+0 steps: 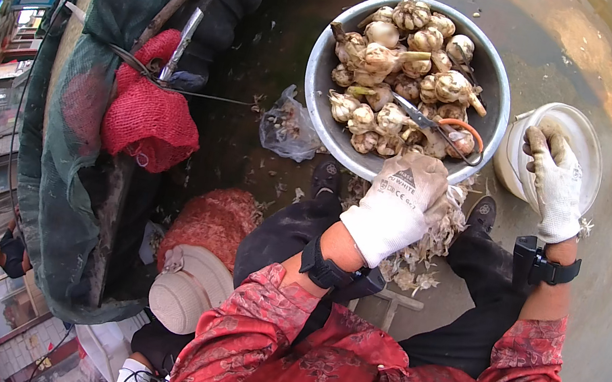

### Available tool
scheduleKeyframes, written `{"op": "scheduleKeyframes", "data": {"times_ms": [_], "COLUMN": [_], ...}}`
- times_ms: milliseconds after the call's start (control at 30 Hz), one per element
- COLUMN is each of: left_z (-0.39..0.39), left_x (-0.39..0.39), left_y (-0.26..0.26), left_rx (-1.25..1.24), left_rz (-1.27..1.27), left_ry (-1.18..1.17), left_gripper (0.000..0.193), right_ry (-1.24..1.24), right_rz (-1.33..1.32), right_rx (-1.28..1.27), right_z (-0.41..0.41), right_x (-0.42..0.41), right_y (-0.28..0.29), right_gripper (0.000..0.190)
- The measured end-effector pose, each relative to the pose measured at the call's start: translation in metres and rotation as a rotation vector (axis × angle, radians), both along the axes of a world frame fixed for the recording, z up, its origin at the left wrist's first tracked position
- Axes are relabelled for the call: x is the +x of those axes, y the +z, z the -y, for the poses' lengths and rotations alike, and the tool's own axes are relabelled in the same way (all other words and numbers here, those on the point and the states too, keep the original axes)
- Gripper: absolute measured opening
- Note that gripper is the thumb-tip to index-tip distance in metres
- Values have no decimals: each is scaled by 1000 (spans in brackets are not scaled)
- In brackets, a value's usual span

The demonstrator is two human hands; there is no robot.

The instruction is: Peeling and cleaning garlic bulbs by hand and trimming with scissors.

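Note:
A metal basin (316, 91) full of garlic bulbs (378, 59) stands before me, some with cut stems. Scissors (437, 125) with one orange handle lie on the bulbs, blades pointing up and left. My left hand (404, 193), in a white work glove with soiled fingers, is at the basin's near rim. Its fingers are turned down and hidden, so anything in them cannot be seen. Over a white plastic bucket (511, 159) right of the basin is my gloved right hand (556, 180), its fingers loosely bent. I see nothing between them, but the palm is hidden.
Garlic skins (436, 238) lie between my feet. Left are a clear plastic bag (291, 127), a filled red mesh sack (212, 217) and red netting (148, 108) hanging by green mesh cloth (59, 196). A person in a brimmed hat (191, 287) is close at my left.

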State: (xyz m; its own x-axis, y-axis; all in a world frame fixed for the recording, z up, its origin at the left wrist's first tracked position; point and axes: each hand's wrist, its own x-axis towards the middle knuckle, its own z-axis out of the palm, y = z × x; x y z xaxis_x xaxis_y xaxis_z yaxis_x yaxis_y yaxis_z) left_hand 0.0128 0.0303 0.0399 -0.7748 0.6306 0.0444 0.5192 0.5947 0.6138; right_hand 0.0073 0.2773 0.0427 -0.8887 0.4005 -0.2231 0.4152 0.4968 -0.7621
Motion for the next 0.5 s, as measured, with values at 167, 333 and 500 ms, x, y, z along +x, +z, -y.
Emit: {"op": "scheduleKeyframes", "data": {"times_ms": [167,333,500], "left_z": [37,46,47], "left_x": [-31,-49,-62], "left_y": [-8,-21,-31], "left_rx": [-197,-509,-527], "left_rz": [-219,-120,39], "left_ry": [395,416,407], "left_gripper": [22,54,52], "right_ry": [326,577,592], "right_rz": [-203,-437,-296], "right_rx": [-7,598,792], "right_z": [67,90,109], "right_x": [-8,-18,-28], "right_y": [4,-39,-45], "right_gripper": [20,32,33]}}
